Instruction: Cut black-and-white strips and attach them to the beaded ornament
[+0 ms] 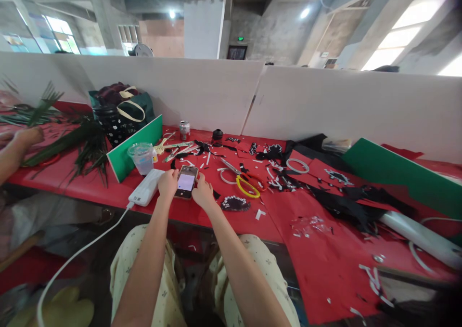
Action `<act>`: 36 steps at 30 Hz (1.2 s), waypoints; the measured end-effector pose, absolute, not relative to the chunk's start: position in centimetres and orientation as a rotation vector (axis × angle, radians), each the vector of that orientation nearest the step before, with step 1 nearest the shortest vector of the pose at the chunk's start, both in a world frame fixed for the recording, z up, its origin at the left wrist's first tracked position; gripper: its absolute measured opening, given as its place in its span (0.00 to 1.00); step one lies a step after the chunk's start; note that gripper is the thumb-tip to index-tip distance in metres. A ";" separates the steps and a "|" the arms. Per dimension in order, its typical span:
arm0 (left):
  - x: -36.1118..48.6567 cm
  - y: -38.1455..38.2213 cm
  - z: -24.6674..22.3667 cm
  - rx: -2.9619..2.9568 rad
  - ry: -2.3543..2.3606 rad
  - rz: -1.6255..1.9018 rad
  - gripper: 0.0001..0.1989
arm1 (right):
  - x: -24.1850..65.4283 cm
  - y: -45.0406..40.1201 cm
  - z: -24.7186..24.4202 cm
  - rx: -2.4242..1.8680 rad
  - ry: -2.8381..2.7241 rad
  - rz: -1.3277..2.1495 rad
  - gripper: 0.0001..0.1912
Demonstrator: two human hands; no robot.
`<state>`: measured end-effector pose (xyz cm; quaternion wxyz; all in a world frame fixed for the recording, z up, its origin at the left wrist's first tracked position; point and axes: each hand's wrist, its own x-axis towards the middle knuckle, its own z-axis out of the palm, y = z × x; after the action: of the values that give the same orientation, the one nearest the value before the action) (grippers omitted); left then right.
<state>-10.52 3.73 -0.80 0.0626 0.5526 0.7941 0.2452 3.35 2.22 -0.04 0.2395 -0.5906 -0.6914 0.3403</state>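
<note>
A phone [186, 181] with a lit, pale screen is between my two hands at the front edge of the red table. My left hand [168, 184] is closed on its left side, beside a white power bank [146, 188] with a white cable. My right hand [203, 191] is at the phone's right side, its fingers curled against the edge. Yellow-handled scissors [247, 186] lie to the right, behind a beaded black piece [235, 203]. A clear plastic cup [142, 159] stands behind the power bank.
Green dividers [136, 148] [400, 175] stand left and right on the red table [267, 223]. Black fabric scraps [339, 206], a tape ring [298, 166] and a can [185, 130] lie or stand about. At far left, another person's hand [29, 137] is near green leaves [61, 149].
</note>
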 end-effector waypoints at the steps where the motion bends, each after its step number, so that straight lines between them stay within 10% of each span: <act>1: -10.6 3.8 -1.0 1.667 2.398 0.752 0.18 | 3.4 2.4 0.1 -1.627 -1.875 0.953 0.36; 36: -2.8 0.6 2.9 1.107 1.279 1.357 0.31 | 9.1 0.0 5.4 -1.123 -1.834 0.530 0.08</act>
<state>-2.83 0.59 2.85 0.4674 0.4513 0.5215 0.5531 9.07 -0.01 5.41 0.4466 -0.4536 -0.7408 0.2142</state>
